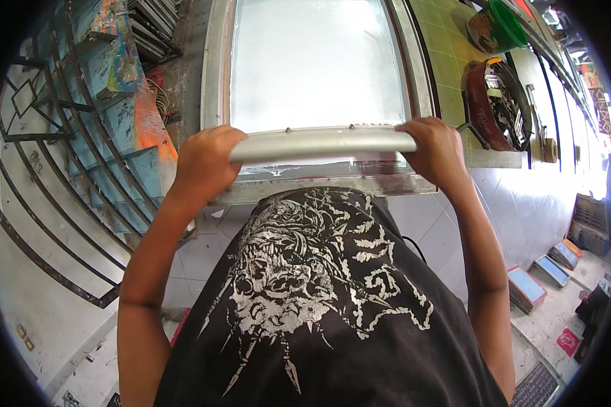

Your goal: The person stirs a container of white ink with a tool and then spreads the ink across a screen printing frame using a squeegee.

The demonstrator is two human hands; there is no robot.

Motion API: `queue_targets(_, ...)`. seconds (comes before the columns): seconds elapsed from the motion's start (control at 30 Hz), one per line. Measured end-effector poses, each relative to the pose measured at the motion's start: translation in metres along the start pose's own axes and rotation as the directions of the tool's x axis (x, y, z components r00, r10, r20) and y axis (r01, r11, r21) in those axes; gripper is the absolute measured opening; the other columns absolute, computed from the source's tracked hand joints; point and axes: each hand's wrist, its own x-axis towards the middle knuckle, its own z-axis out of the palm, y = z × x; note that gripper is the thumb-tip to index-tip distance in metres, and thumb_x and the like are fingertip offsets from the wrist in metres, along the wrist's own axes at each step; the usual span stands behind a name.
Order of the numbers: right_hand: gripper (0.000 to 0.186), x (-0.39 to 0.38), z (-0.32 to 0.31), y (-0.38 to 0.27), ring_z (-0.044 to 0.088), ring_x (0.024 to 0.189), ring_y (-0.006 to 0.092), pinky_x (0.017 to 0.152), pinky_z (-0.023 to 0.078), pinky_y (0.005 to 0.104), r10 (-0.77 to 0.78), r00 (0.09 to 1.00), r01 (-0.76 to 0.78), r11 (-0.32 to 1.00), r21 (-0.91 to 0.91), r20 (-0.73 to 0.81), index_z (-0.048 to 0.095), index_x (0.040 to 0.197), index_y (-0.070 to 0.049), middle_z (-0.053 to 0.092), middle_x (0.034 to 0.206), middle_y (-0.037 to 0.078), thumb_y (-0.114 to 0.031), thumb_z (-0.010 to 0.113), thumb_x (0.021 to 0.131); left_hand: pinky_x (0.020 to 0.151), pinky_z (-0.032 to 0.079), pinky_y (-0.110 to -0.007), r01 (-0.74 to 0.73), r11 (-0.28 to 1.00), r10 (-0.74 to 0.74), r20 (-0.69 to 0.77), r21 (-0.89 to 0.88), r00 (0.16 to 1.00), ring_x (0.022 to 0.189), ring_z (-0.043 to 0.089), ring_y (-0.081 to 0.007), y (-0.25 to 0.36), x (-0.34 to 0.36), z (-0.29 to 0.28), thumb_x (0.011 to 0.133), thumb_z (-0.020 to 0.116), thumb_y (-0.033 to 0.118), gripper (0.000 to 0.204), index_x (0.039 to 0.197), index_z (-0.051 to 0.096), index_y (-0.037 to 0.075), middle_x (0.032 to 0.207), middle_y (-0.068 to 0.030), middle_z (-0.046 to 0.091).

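My left hand [207, 159] grips the left end of a long silver squeegee-like bar [322, 142], and my right hand [433, 150] grips its right end, fingers wrapped round it. The bar lies crosswise over the near end of a metal-framed screen [214, 81], whose mesh [316, 64] is coated in pale, whitish material. A thin uneven edge of that material shows just beside the bar. The front of my dark printed shirt [319, 292] is close below the frame's near edge.
Left are black metal rails [44, 140] and paint-stained light-blue panels [91, 149]. Right, a green gridded surface [441, 41] holds a green bucket [506, 27] and a maroon container of tools [485, 108]. Small framed screens [526, 288] rest lower right, beyond the tiled floor [489, 197].
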Motion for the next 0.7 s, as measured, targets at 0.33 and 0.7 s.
queue_targets(0.33,0.015,-0.073,0.045,-0.021,0.066,0.08,0.0192,0.069,0.054,0.0322,-0.119,0.971,0.101,0.99,-0.094,-0.209,0.07,0.091,-0.01,0.072,0.092,0.001,-0.008,0.068,0.076,0.082,0.056,-0.039,-0.084,0.981,0.109,-0.136,0.174,0.985,0.097,0.068,-0.0309,0.022,-0.073,0.055,0.077,0.063,0.005,0.025,0.1,0.07,0.002,0.097,-0.01,0.071)
queue_targets(0.7,0.022,-0.063,0.035,-0.015,0.066,0.081,0.0197,0.069,0.055,0.0346,-0.09,0.988,0.086,0.996,-0.036,-0.123,0.069,0.092,-0.013,0.072,0.093,0.001,-0.01,0.07,0.071,0.083,0.056,-0.039,-0.032,0.998,0.035,-0.07,0.052,0.997,0.096,0.068,-0.0316,0.028,-0.059,0.032,0.076,0.063,0.003,0.026,0.101,0.07,0.002,0.096,-0.0099,0.071)
